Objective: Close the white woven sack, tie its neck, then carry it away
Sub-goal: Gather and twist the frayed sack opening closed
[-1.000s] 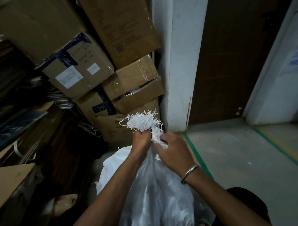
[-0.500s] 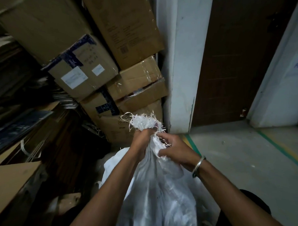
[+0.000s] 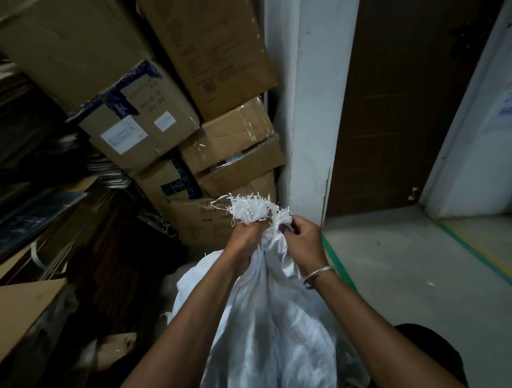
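Note:
The white woven sack (image 3: pixel 275 335) stands full in front of me, its neck gathered into a bunch. Its frayed top edge (image 3: pixel 251 209) sticks up above my fists. My left hand (image 3: pixel 247 237) is closed around the neck from the left. My right hand (image 3: pixel 301 239), with a metal bangle on the wrist, grips a fold of the neck from the right, fingers pinched at the top. The two hands touch each other around the neck. No cord or knot can be made out.
Stacked cardboard boxes (image 3: pixel 170 108) lean behind and left of the sack. A white pillar (image 3: pixel 311 114) stands right behind it, with a dark brown door (image 3: pixel 399 112) to the right. Grey floor (image 3: pixel 406 273) with a green line lies at right. Flat cardboard (image 3: pixel 12 309) sits at lower left.
My right hand has shifted up from below the neck to its top and re-gripped the fabric. The left hand has kept its hold. The neck looks more tightly bunched.

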`<state>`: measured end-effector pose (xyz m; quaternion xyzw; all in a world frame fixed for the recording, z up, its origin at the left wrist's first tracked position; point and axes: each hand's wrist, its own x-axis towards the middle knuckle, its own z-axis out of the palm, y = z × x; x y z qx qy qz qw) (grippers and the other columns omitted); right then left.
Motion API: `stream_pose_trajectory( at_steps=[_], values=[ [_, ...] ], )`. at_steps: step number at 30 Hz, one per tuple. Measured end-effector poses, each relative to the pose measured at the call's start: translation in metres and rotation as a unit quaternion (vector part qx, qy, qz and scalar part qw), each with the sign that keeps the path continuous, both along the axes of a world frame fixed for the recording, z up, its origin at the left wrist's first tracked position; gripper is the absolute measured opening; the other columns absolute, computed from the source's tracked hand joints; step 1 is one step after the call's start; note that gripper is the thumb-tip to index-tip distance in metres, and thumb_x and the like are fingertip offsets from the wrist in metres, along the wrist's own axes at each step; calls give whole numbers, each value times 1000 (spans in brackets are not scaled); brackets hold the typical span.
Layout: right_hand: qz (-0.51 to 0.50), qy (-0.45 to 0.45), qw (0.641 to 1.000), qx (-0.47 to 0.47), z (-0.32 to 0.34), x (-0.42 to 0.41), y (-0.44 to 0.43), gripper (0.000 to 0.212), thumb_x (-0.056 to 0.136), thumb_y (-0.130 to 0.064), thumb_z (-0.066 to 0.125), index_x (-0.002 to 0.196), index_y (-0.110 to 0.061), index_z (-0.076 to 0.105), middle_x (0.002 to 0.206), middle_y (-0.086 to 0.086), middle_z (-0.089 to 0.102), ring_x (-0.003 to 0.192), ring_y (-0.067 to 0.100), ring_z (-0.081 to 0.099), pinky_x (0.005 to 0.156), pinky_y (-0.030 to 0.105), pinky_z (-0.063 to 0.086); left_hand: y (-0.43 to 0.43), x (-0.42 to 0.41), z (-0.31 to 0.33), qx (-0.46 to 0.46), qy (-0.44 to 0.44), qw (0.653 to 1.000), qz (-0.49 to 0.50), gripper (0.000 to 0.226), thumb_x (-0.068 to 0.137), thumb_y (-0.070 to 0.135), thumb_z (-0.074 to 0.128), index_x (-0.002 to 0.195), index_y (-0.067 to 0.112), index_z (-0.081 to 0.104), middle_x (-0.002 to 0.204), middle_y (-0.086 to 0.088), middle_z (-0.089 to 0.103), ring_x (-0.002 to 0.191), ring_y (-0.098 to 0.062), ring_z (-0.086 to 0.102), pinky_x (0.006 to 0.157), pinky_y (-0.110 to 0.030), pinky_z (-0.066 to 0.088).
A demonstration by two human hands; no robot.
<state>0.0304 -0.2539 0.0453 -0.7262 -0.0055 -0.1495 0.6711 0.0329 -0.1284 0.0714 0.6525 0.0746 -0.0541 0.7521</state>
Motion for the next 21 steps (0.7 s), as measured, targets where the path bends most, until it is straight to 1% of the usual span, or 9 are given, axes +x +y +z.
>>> stream_pose_trajectory(
  at_steps=[2,4,7,9,12,13,15,18,21],
  values=[
    [-48,6,997,61,-6,-2,16,9,89,1,65,97,-2,64,87,1,66,78,12,56,71,29,46,-1,-1,2,-33,-13,998,-51,31,96,21,66,114,-5,69,111,-25,73,104,-40,71,95,-49,57],
    [-87,-3,992,94,-10,-7,29,26,87,-20,69,106,-12,55,99,-1,61,93,20,61,80,27,50,1,-6,0,-44,-57,988,-138,40,92,27,73,115,-5,68,111,-21,73,103,-34,71,96,-44,54],
    [-108,-41,989,91,-13,-3,35,56,68,-45,63,109,-11,48,107,4,55,98,24,57,87,32,50,9,-10,-2,30,-106,979,-171,42,77,2,84,117,7,71,112,-10,76,109,-24,71,101,-38,54],
    [-84,-27,990,109,-7,3,35,59,61,-37,60,110,-5,49,108,13,55,97,25,55,89,37,49,15,-10,3,43,-112,976,-184,43,76,-4,82,114,13,70,109,-4,78,107,-19,72,93,-31,57],
    [23,29,977,209,15,10,26,46,69,-7,59,115,-1,55,99,20,60,90,32,58,80,40,54,22,2,9,51,-107,979,-165,43,77,-6,81,113,16,70,110,-3,77,109,-23,72,89,-30,59],
    [58,29,967,245,19,11,19,47,71,-6,58,118,-1,56,97,21,63,87,33,61,77,39,55,22,4,10,46,-101,985,-131,40,78,0,83,113,17,71,112,-3,76,110,-23,71,92,-31,58],
    [68,-15,967,246,16,6,-2,51,77,-18,58,126,-4,55,112,17,66,103,28,64,87,37,54,22,12,6,1,-48,998,-44,38,81,19,85,117,18,71,113,-2,76,108,-22,70,98,-38,56],
    [49,-65,996,-33,-18,-21,-21,89,77,-62,69,147,-17,37,146,5,48,133,17,49,107,36,44,21,21,3,-89,34,995,-2,42,84,29,79,122,12,70,106,-11,77,96,-32,73,94,-44,58],
    [105,-49,955,-274,-56,-36,8,122,63,-74,78,156,-19,21,161,7,29,150,25,28,124,48,23,1,22,5,-70,19,997,-33,42,81,31,80,114,7,73,109,-14,76,100,-34,72,100,-48,55]
  ],
)
